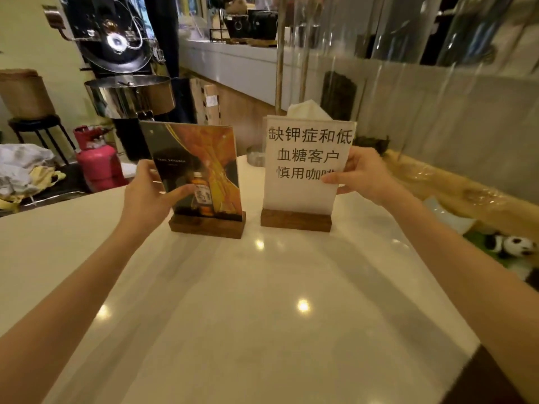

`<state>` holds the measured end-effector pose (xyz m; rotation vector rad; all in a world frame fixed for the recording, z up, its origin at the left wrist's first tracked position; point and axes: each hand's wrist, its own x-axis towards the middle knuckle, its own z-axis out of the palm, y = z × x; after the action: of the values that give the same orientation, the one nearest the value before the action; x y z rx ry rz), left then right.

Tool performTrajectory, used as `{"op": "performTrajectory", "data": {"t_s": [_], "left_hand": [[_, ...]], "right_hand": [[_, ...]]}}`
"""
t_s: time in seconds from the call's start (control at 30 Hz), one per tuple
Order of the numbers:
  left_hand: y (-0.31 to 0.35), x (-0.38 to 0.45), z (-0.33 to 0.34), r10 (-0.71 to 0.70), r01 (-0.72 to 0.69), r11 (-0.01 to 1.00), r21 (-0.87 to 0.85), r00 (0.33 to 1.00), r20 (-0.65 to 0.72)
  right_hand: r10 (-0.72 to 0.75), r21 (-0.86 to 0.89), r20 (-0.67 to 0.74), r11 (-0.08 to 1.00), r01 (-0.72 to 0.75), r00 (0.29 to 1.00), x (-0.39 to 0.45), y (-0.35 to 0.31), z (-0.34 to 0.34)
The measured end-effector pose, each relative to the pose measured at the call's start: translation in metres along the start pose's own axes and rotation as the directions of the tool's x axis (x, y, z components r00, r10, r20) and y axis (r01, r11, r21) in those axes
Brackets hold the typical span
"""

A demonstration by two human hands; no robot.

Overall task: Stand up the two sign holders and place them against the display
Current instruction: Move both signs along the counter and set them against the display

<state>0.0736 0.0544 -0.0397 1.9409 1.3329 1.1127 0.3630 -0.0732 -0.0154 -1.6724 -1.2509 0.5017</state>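
Two acrylic sign holders on wooden bases stand upright side by side on the white counter (262,316). The left sign holder (201,170) shows an orange and black picture with a bottle. My left hand (148,191) grips its left edge, thumb across the front. The right sign holder (303,170) carries a white sheet with black Chinese text. My right hand (361,173) grips its right edge, thumb on the front. Behind them rises the clear glass display (408,97), a short gap away from both signs.
A tissue box (306,110) stands behind the right sign. A metal ashtray (255,158) lies between the signs, farther back. A panda toy (513,246) sits at the right. A pink gas cylinder (99,164) and a coffee roaster (128,88) stand off the counter, left.
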Motion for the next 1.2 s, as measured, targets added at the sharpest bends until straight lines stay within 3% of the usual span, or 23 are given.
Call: {"op": "performTrajectory", "data": {"t_s": [0.27,0.5,0.8,1.2], "left_hand": [[0.034,0.049,0.083,0.032,-0.025,0.998,-0.054,0.989,0.141],[0.061,0.08,0.148,0.072,-0.043,0.991,-0.128,0.971,0.23],[0.086,0.11,0.213,0.123,-0.043,0.969,-0.243,0.938,0.325],[0.11,0.139,0.275,0.2,-0.048,0.928,-0.368,0.9,0.388]], "right_hand": [[0.079,0.042,-0.112,0.996,-0.074,0.991,0.014,0.034,-0.051],[0.128,0.177,-0.212,0.98,-0.09,0.969,0.027,0.067,-0.083],[0.14,0.036,-0.376,0.99,-0.137,0.916,0.033,0.082,-0.116],[0.096,0.002,-0.523,0.994,-0.111,0.847,0.032,0.094,-0.128]]}}
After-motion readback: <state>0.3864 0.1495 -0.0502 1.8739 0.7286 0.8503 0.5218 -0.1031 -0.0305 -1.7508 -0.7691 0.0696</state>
